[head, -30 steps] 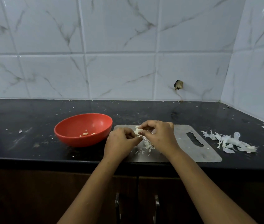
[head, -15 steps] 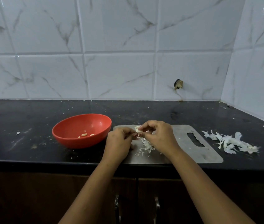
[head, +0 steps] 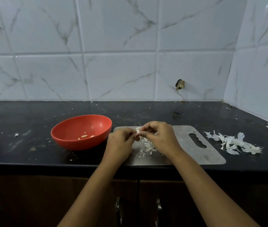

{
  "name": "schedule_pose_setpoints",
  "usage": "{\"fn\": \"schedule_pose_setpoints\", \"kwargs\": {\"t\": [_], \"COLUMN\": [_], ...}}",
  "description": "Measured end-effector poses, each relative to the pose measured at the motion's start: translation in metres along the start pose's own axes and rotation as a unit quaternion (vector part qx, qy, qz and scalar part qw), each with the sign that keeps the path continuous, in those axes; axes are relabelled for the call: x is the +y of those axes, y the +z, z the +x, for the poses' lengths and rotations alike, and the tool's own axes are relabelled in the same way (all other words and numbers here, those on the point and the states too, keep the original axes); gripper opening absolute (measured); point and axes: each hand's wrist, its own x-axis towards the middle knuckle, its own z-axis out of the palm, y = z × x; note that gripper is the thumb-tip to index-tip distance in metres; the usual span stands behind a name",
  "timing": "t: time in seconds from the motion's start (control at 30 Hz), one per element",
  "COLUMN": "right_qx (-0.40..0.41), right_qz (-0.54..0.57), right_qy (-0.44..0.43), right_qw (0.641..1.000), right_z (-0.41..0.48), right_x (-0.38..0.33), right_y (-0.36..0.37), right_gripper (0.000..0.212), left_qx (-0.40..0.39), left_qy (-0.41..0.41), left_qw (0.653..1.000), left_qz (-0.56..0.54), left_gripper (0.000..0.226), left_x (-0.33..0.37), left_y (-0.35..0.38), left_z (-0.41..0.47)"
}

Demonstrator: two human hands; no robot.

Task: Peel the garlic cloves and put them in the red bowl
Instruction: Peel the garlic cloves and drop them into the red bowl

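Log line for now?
left hand and right hand: pinch white garlic clove | red round bowl: peeled cloves inside | grey metal board: skins

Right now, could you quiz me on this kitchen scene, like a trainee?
1. True or false: the round red plastic bowl is empty.
2. The big pile of white garlic skins lies: A) in the bowl; B) on the black counter, right of the grey metal cutting board; C) behind the bowl.
3. What do the left hand and right hand pinch between them?
Key: 1 false, peeled cloves lie inside; 2 B; 3 a small garlic clove.
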Motion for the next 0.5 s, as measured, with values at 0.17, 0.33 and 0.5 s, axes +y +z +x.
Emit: {"fn": "schedule_pose_setpoints", "kwargs": {"t": [0.17, 0.33, 0.5], "right_qx": [-0.048, -0.052, -0.050], "right_qz": [-0.108, -0.202, -0.191], "right_qy": [-0.019, -0.075, -0.104], "right_qw": [0.993, 0.975, 0.975], "right_z": [-0.003, -0.007, -0.007], "right_x": [-0.003, -0.010, -0.010], "right_y": [0.000, 0.000, -0.001], "right_gripper": [0.014, 0.020, 0.019], "left_qx": [0.032, 0.071, 0.075], "left_qy": [0.012, 0.049, 0.065], "left_qw": [0.997, 0.983, 0.976], "left_qz": [0.066, 0.160, 0.193], "left_gripper": [0.016, 0.019, 0.023], "left_x": [-0.002, 0.004, 0.007], "left_y": [0.003, 0.005, 0.005], "left_z": [-0.004, -0.011, -0.013]}}
